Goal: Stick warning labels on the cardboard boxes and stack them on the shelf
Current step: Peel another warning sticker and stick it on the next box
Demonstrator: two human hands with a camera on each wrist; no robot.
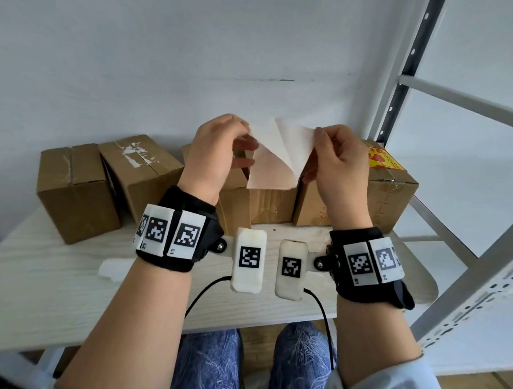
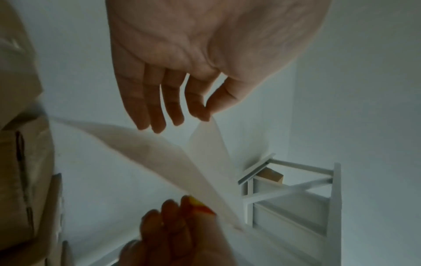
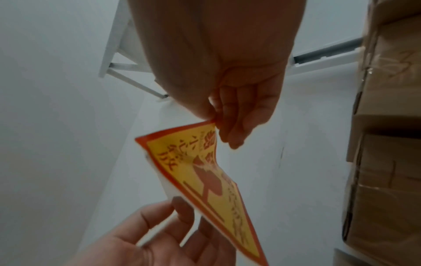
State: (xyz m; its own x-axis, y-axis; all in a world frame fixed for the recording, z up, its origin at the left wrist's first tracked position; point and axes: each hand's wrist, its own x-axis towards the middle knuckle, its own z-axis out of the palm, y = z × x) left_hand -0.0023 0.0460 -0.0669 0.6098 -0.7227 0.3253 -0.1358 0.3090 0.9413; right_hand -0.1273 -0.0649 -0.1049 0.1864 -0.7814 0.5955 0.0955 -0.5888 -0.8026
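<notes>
Boxes line the far edge of the tabletop [image 1: 66, 288], left to right: plain cardboard box [image 1: 77, 194] far left, second box [image 1: 140, 167] with torn white tape residue just beside it, middle boxes [image 1: 266, 203] mostly hidden behind the hands, then labelled box [image 1: 392, 189] at far right with a yellow-red sticker [image 1: 383, 159] on top. Left hand [image 1: 214, 150] raised above the middle boxes, thumb and index pinching the top corner of the white backing sheet [image 1: 269, 162]; other fingers fairly straight. Right hand [image 1: 337, 166] just beside it, thumb and forefinger pinching a corner of the warning label [image 3: 205, 169]. Label partly peeled from the backing, the two still joined along the lower edge, forming a V between the hands. Right wrist view shows the label face: yellow, red border, red characters. White metal shelf [image 1: 433, 93] stands right of the tabletop; left wrist view shows a small box [image 2: 272, 175] on one of its levels.
</notes>
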